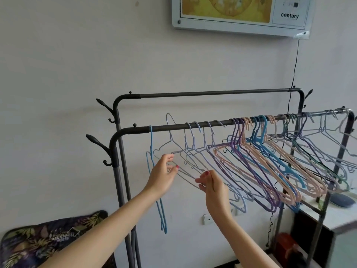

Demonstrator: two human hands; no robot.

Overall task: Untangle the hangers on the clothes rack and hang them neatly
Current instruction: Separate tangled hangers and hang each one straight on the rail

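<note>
A dark metal clothes rack has a front rail [173, 128] and a higher back rail [212, 93]. Several wire hangers in purple, pink, blue and grey [270, 161] hang crowded along the front rail's right half. One blue hanger [151, 151] dangles twisted at the left end. A grey wire hanger [171, 140] is lifted with its hook above the rail. My left hand [164, 175] holds this hanger's left side with curled fingers. My right hand [209, 182] pinches its lower wire. Other pale hangers overlap it.
Coat hooks [104, 149] stick out from the rack's left posts. A patterned bag [38, 242] lies at lower left. A framed picture [241, 12] hangs on the wall with a cable [294, 70] running down. A white shelf [338, 213] stands at right.
</note>
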